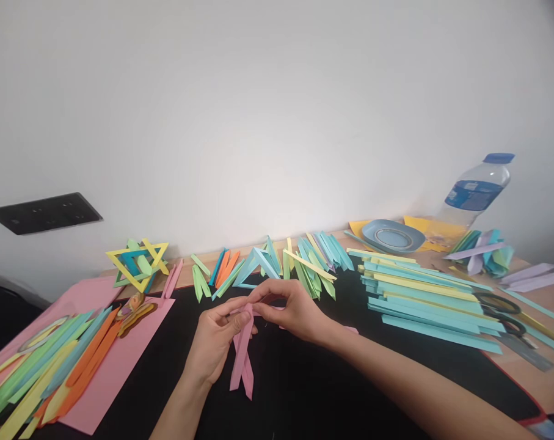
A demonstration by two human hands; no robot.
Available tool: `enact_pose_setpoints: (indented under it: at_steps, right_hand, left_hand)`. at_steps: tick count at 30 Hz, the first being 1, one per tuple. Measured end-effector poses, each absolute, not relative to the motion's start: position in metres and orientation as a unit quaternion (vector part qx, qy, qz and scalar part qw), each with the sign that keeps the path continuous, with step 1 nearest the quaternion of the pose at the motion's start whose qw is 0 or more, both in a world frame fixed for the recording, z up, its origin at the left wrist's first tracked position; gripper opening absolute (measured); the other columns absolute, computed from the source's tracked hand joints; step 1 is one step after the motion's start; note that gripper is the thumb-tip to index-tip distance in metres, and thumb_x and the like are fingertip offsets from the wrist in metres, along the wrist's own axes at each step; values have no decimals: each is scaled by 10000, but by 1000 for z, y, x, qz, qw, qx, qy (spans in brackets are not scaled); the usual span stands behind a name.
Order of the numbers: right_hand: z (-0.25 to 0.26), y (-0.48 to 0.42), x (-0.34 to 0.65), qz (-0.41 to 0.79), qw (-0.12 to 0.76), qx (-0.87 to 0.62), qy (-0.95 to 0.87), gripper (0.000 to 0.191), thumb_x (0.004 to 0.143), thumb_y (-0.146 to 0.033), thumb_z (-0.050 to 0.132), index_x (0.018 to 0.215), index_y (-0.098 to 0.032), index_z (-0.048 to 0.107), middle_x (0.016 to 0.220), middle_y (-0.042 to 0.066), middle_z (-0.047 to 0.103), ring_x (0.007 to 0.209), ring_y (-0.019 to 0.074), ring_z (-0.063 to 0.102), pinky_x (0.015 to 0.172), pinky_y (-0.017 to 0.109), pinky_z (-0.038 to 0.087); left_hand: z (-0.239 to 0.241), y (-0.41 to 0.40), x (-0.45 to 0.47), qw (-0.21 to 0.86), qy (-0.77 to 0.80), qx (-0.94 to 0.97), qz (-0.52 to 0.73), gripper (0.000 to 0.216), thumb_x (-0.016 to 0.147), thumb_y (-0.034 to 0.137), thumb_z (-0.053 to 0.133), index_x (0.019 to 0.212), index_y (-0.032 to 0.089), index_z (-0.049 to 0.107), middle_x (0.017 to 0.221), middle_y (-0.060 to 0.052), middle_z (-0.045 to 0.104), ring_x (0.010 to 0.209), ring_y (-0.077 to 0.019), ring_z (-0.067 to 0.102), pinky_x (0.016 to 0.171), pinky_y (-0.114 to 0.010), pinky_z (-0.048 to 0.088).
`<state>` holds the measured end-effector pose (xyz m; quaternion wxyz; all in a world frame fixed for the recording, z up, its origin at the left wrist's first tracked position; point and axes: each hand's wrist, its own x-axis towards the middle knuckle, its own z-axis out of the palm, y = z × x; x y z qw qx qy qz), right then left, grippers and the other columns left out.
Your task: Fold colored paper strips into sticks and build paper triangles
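Observation:
Over the black mat [304,385], a folded pink paper strip [242,360] hangs from my fingers, its two ends crossing below like an upside-down V. My left hand [215,339] is closed, thumb pressing the strip near its upper fold. Fingertips of my right hand [295,308] pinch the same strip at the top, close beside the left thumb. Part of the fold is hidden by the fingers. Another bit of pink paper [351,330] shows behind my right wrist. Just beyond the hands stands a light-blue paper triangle [256,269].
Flat strips [432,299] and scissors [506,315] lie right. A blue dish [393,236] and water bottle [476,189] stand behind. Folded strips [311,269] line the back. On the left are a paper star [139,263] and colourful strips [52,366] on pink sheets [121,366].

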<state>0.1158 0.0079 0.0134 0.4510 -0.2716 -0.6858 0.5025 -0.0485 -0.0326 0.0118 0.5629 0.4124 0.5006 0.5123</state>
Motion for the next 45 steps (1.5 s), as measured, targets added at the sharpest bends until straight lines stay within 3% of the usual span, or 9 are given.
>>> enact_pose_setpoints:
  at_steps: [10, 17, 26, 34, 45]
  right_hand:
    - [7, 4, 112, 465, 487, -259, -693, 103, 772, -235, 609, 813, -154, 657, 758, 43, 661, 688, 138, 601, 638, 265, 505]
    - [11, 3, 112, 559, 457, -270, -638, 174, 765, -314, 636, 814, -148, 628, 714, 14, 641, 638, 138, 638, 667, 291, 530]
    - [14, 0, 105, 587, 452, -299, -601, 92, 724, -213, 626, 784, -146, 611, 644, -10, 604, 543, 126, 626, 588, 275, 527]
    - [12, 13, 113, 661, 404, -243, -584, 302, 663, -393, 739, 783, -132, 644, 628, -9, 617, 597, 119, 607, 666, 292, 500]
    - [13, 13, 114, 614, 401, -261, -628, 269, 694, -382, 717, 785, -140, 644, 657, -3, 619, 624, 133, 618, 691, 296, 493]
  left_hand:
    - [13, -32, -47, 567, 492, 416, 513, 340, 611, 248, 801, 924, 130, 743, 826, -89, 710, 567, -120, 602, 569, -243, 517]
    - [7, -31, -47, 561, 498, 414, 515, 332, 626, 248, 796, 933, 138, 733, 734, -53, 699, 613, -139, 626, 619, -256, 533]
    - [8, -31, -48, 568, 486, 419, 515, 332, 649, 247, 782, 951, 122, 723, 768, -72, 722, 674, -170, 656, 718, -297, 533]
    - [7, -30, -50, 551, 502, 428, 511, 334, 639, 255, 786, 939, 121, 728, 823, -84, 735, 716, -184, 666, 750, -302, 528]
    - [8, -30, -49, 550, 504, 422, 515, 331, 623, 240, 797, 925, 121, 732, 815, -82, 735, 701, -184, 668, 746, -317, 542]
